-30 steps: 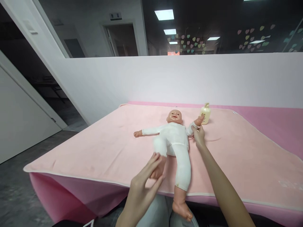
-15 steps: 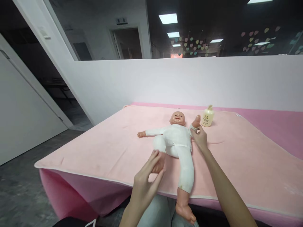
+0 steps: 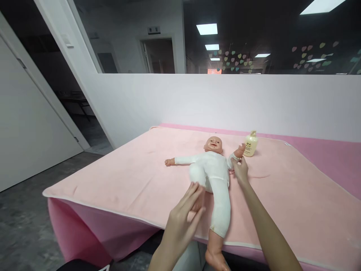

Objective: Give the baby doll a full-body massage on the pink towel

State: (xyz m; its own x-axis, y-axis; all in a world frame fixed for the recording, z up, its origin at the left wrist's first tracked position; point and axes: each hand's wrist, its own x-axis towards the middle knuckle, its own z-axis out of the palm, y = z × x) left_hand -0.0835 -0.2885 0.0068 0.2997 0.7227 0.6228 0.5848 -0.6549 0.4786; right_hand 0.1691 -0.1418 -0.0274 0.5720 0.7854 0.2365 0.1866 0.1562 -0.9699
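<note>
A baby doll (image 3: 214, 165) with a white cloth body lies on its back on the pink mat, its head away from me. My left hand (image 3: 184, 214) is closed around the lower part of one bent leg, thumb on one side and fingers on the other; it partly hides the foot. With thumb and fingers, my right hand (image 3: 241, 171) grips the doll's raised forearm near the wrist. The other arm stretches out flat to the left. The other leg lies straight, its bare foot (image 3: 216, 256) hanging past the mat's near edge.
A pale yellow pump bottle (image 3: 250, 145) stands just beyond the doll's raised hand. The pink mat (image 3: 118, 180) covers the table, with pink cloth (image 3: 84, 233) hanging below its front edge. Behind rises a white wall (image 3: 135, 101) under a window; a door (image 3: 31, 124) is at left.
My left hand has shifted the bent leg slightly to the right and inward. The doll's raised arm has tilted further right in my right hand. The camera view has shifted a little.
</note>
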